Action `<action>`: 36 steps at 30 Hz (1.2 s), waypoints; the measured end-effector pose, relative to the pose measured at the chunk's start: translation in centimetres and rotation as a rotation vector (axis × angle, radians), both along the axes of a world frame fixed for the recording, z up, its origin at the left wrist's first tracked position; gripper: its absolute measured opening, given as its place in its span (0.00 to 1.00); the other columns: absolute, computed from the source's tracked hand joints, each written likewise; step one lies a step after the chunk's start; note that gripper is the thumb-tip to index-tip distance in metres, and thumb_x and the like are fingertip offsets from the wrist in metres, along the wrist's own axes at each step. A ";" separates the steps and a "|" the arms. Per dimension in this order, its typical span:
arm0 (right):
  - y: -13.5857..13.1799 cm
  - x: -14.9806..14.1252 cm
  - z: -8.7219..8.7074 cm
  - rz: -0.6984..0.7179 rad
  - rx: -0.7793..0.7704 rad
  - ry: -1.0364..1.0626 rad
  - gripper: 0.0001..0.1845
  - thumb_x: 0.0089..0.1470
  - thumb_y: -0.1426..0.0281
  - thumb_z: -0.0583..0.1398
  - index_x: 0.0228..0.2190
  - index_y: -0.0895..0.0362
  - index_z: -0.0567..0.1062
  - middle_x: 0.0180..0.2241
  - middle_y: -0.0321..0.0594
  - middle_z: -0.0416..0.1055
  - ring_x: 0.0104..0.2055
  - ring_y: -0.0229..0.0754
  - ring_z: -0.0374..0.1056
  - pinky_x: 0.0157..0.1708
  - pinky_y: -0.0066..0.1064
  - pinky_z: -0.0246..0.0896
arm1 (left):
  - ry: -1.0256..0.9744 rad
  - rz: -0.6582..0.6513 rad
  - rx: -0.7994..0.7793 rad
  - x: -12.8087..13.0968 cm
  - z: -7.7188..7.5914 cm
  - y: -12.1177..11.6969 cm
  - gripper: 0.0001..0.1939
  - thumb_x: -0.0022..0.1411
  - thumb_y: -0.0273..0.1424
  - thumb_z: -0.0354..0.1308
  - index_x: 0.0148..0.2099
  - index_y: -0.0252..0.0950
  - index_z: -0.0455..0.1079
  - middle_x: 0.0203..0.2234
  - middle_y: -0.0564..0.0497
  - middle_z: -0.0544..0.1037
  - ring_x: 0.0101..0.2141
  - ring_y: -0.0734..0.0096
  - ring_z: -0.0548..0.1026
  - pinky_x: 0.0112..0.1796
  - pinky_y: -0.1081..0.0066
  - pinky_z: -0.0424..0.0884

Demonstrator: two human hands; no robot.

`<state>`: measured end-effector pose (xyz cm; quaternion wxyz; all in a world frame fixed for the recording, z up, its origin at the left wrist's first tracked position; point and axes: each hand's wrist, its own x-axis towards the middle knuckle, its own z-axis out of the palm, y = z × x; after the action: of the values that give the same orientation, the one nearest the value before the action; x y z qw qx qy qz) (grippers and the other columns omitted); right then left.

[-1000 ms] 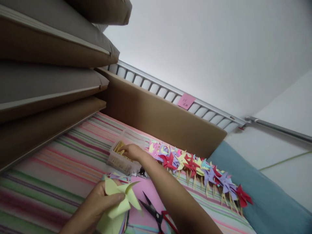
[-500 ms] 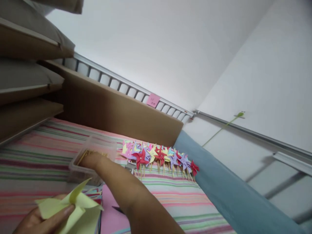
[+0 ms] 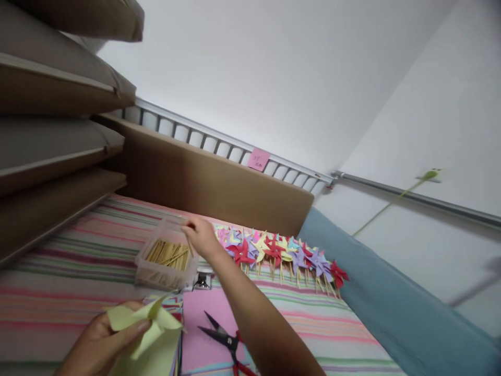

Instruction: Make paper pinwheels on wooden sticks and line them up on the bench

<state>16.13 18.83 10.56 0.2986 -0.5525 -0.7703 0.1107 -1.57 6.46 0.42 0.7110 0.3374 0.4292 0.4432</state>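
Note:
My left hand (image 3: 111, 337) pinches a pale yellow paper pinwheel (image 3: 158, 318), its folded points gathered under the thumb. My right hand (image 3: 199, 236) is closed at the right rim of a clear plastic box (image 3: 162, 282), with what looks like one thin wooden stick (image 3: 190, 244) between its fingertips. Many short wooden sticks (image 3: 168, 255) lie inside the box. Below my right forearm, scissors (image 3: 227, 339) with red handles lie open on a pink paper sheet (image 3: 195, 308).
Finished pinwheels (image 3: 274, 248) in several colours lie in a row on the striped cloth (image 3: 97, 256). A small metal-topped object (image 3: 202, 281) sits beside the box. Brown stacked packages (image 3: 58, 151) rise at left; a brown board (image 3: 203, 175) stands behind, and blue fabric (image 3: 371, 277) runs along the right.
My right hand has come up out of the stick box and moved to its right rim. The scissors are now uncovered. My left hand still grips the yellow pinwheel; the view has shifted.

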 end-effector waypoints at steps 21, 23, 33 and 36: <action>-16.6 8.2 -6.5 0.078 -0.471 1.070 0.05 0.45 0.69 0.64 0.25 0.58 0.77 0.19 0.31 0.66 0.21 0.31 0.58 0.21 0.23 0.51 | 0.354 -0.403 0.809 7.1 2.7 -2.3 0.04 0.56 0.29 0.61 0.29 0.41 0.75 0.25 0.53 0.77 0.30 0.69 0.75 0.35 0.74 0.68; -16.8 8.4 -6.5 0.122 -0.560 1.100 0.07 0.46 0.67 0.64 0.27 0.59 0.77 0.18 0.30 0.65 0.19 0.30 0.56 0.19 0.22 0.48 | 0.373 -0.368 0.834 7.1 2.4 -2.1 0.04 0.57 0.28 0.61 0.31 0.42 0.75 0.27 0.54 0.78 0.31 0.69 0.76 0.36 0.75 0.68; -16.9 7.6 -6.9 0.111 -0.538 1.148 0.03 0.45 0.71 0.65 0.27 0.58 0.77 0.23 0.33 0.70 0.24 0.32 0.62 0.25 0.23 0.56 | 0.402 -0.166 0.952 6.4 1.4 -1.1 0.11 0.54 0.25 0.61 0.36 0.48 0.78 0.34 0.53 0.80 0.40 0.67 0.76 0.42 0.73 0.69; -17.0 7.1 -7.3 0.096 -0.500 1.151 0.03 0.45 0.72 0.66 0.26 0.57 0.77 0.24 0.33 0.71 0.26 0.32 0.62 0.27 0.23 0.56 | 0.386 -0.141 0.932 6.3 1.6 -1.4 0.10 0.54 0.24 0.61 0.34 0.47 0.79 0.34 0.53 0.79 0.39 0.67 0.76 0.41 0.73 0.70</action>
<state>23.22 1.87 3.31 0.5218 -0.4224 -0.4610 0.5804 4.70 5.11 2.02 0.4209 0.7225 0.2855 0.4683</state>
